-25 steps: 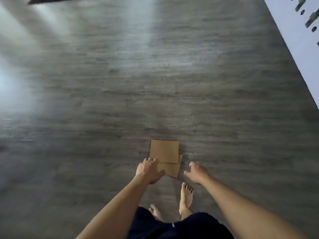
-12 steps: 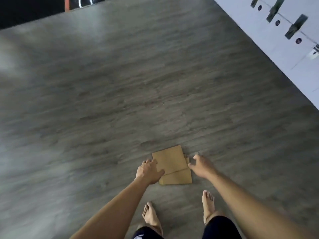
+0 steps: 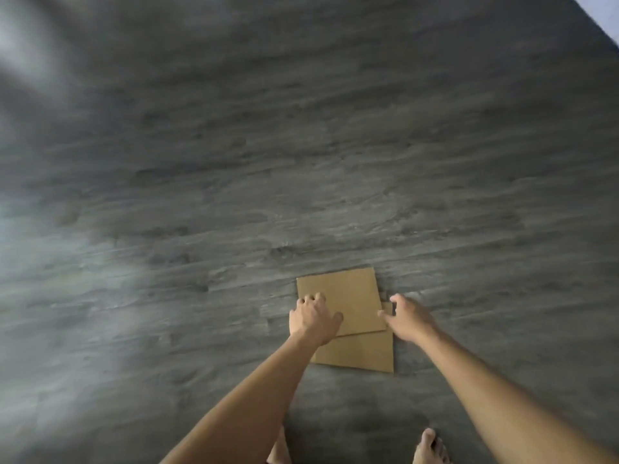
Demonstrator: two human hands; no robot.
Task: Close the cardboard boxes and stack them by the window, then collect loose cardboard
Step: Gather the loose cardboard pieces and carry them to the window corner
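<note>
Two flat brown cardboard pieces lie overlapped on the grey wood floor. The upper cardboard piece [image 3: 348,296] partly covers the lower cardboard piece [image 3: 363,353]. My left hand [image 3: 313,318] rests on the left edge of the upper piece, fingers curled onto its surface. My right hand [image 3: 403,318] is at the right edge of the stack, with spread fingers and the thumb touching the upper piece's edge. No cardboard boxes are in view.
Grey wood-look floor [image 3: 234,179] fills the view, with a bright glare patch at the left. A pale wall edge [image 3: 608,26] shows at the top right corner. My bare feet [image 3: 430,447] stand just below the cardboard.
The view has dropped closer to the floor and the cardboard looks larger. Both hands have stayed at the stack's sides, the left now further onto the upper piece. The white wall has slid out of view.
</note>
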